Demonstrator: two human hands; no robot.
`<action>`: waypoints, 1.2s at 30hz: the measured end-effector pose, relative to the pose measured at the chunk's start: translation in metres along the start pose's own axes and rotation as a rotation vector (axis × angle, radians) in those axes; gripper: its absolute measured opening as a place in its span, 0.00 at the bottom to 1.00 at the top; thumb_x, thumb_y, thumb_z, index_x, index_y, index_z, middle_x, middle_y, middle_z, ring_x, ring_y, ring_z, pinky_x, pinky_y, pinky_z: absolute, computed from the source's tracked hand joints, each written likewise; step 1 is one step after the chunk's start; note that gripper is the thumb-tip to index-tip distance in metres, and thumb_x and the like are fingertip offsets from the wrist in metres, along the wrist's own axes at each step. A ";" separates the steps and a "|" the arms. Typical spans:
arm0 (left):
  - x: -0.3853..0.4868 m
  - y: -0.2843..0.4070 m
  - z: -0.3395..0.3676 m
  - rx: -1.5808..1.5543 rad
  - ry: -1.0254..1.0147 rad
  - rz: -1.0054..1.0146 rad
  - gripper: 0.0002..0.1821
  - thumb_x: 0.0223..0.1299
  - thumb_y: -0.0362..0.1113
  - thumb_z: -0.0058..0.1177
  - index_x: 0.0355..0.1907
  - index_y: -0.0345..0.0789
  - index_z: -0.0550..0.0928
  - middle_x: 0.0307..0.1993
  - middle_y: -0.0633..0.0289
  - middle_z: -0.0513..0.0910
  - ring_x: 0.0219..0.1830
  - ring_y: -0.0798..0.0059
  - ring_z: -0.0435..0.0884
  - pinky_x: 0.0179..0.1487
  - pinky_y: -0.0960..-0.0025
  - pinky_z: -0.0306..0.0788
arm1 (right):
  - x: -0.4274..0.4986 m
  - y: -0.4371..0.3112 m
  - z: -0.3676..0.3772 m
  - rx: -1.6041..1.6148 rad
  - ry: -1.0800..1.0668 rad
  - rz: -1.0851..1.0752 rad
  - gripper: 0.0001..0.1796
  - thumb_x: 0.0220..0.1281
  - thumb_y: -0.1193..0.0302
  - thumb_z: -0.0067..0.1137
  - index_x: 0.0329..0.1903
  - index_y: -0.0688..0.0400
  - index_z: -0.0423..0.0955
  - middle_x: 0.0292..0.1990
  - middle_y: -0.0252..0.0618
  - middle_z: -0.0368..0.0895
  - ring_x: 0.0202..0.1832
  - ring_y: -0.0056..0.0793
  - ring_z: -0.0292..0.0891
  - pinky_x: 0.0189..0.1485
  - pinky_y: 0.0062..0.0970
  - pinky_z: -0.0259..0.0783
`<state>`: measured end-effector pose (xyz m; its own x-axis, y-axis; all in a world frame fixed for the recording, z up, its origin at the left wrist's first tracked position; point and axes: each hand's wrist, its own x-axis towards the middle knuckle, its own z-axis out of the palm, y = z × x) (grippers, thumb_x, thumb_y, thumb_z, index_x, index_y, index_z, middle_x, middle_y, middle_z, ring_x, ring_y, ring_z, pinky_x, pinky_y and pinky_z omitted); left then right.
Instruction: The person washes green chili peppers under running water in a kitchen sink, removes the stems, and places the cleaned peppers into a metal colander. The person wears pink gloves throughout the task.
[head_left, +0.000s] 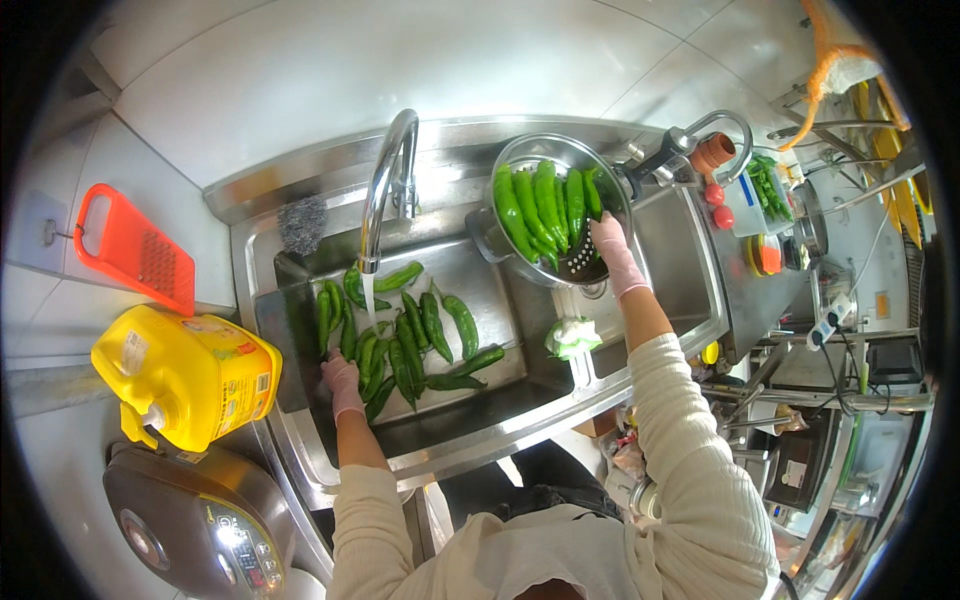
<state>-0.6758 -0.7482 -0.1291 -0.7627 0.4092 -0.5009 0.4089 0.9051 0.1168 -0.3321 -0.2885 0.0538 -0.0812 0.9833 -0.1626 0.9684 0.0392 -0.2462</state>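
Note:
Both my hands wear pale pink gloves. My left hand (343, 381) is down in the left basin of a steel sink (502, 319), at the left end of a pile of long green peppers (409, 345); its fingers are partly hidden and its grip is unclear. Water runs from the curved chrome faucet (386, 172) onto the peppers. My right hand (615, 247) reaches into a perforated steel steamer pot (580, 266) at its lower right, with fingers at the end of a pepper. Several green peppers (544, 206) lie side by side in that pot; whether the fingers grip one is unclear.
A steel wool scourer (302, 223) sits on the sink's back left ledge. Left of the sink are a red grater (142, 251), a yellow pump jug (202, 375) and a rice cooker (199, 517). A whitish-green vegetable piece (574, 337) lies on the divider. Tomatoes (718, 206) stand right.

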 end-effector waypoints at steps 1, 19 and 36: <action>-0.004 0.003 -0.007 -0.017 0.025 0.003 0.25 0.55 0.41 0.52 0.56 0.37 0.70 0.50 0.52 0.77 0.52 0.52 0.73 0.53 0.55 0.70 | -0.003 -0.001 0.000 -0.026 0.092 -0.002 0.28 0.56 0.62 0.53 0.58 0.62 0.65 0.50 0.56 0.73 0.53 0.52 0.70 0.56 0.41 0.67; -0.108 0.091 -0.227 -1.085 -0.178 0.370 0.20 0.51 0.37 0.62 0.46 0.31 0.78 0.32 0.65 0.80 0.29 0.80 0.76 0.35 0.75 0.70 | -0.239 -0.222 0.025 0.216 -0.417 -1.162 0.33 0.52 0.59 0.63 0.58 0.60 0.64 0.49 0.49 0.76 0.53 0.45 0.71 0.59 0.36 0.64; -0.106 0.158 -0.190 -1.909 0.041 0.134 0.18 0.62 0.47 0.54 0.40 0.33 0.74 0.29 0.60 0.78 0.29 0.72 0.78 0.40 0.68 0.74 | -0.272 -0.205 0.053 0.802 -0.635 -0.806 0.29 0.67 0.53 0.44 0.57 0.65 0.61 0.43 0.59 0.76 0.46 0.57 0.73 0.46 0.41 0.69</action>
<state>-0.6256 -0.6266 0.1049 -0.7986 0.4536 -0.3955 -0.5352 -0.2346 0.8115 -0.5213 -0.5732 0.0978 -0.8805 0.4691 -0.0691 0.2033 0.2418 -0.9488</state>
